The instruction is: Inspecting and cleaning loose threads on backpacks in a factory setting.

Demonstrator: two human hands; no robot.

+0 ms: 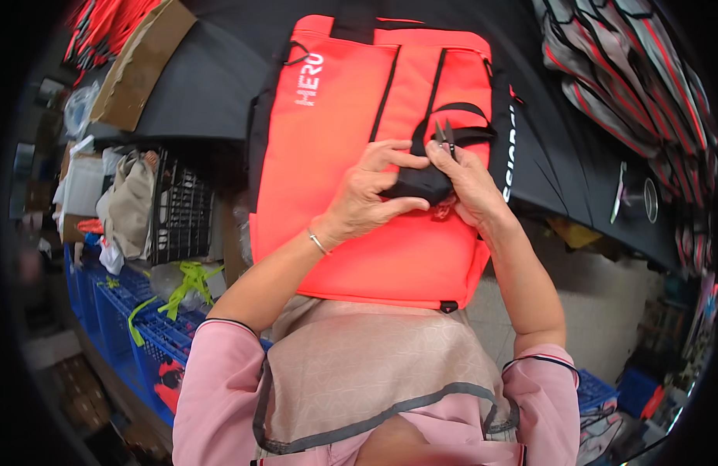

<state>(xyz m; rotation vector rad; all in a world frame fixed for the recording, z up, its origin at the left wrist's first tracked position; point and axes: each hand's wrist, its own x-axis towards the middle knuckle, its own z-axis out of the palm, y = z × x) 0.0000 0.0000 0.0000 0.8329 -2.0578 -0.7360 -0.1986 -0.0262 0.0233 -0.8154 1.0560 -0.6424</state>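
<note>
A bright coral-red bag [328, 147] with black side panels and black straps lies in front of me, its near end at my apron. My left hand [365, 186] pinches a black padded fabric piece [421, 185], perhaps a handle wrap, between thumb and fingers. Close beside it, my right hand [471, 182] is closed around small thread snips [444, 133], blades pointing away from me. The right fingers also rest against the black piece's edge. A black webbing loop [461, 109] curves just beyond the snips. The lower part of the snips is hidden in my palm.
Black cloth covers the table [211, 70]. Grey bags with red trim [631, 78] are stacked at the far right. To the left stand a cardboard piece [142, 66], a black crate [184, 210] and blue crates [153, 342] with yellow-green strips [192, 287].
</note>
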